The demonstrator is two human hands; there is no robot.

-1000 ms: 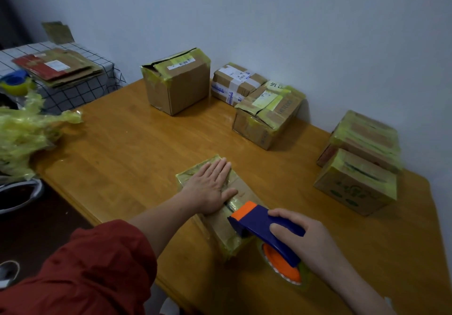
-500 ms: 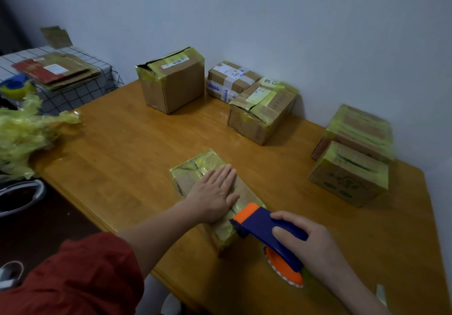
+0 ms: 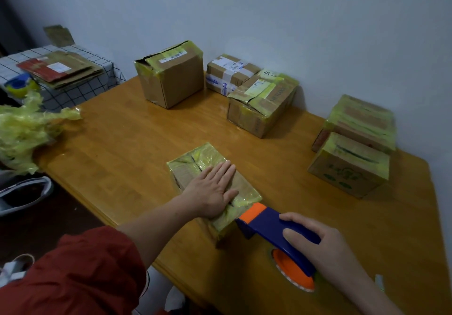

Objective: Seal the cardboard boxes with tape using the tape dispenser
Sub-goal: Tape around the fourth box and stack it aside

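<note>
box [image 3: 195, 160]: lower centre of frame
left hand [image 3: 215, 190]: flat, fingers straight, pressing its top
right hand [image 3: 318, 243]: curled round tape dispenser [image 3: 266, 221], at box's near end
tip: pull low, taut, then smooth down

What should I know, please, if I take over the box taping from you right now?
Left hand: flat, pressing down on top of the small box.
Right hand: grips the tape dispenser, its orange end at that box's near end.
Done: yellow tape already covers much of the small box; the five other boxes behind and at right also carry tape.
Left: probably finish this strip; the tall box gapes at its top seam and may need more.
</note>
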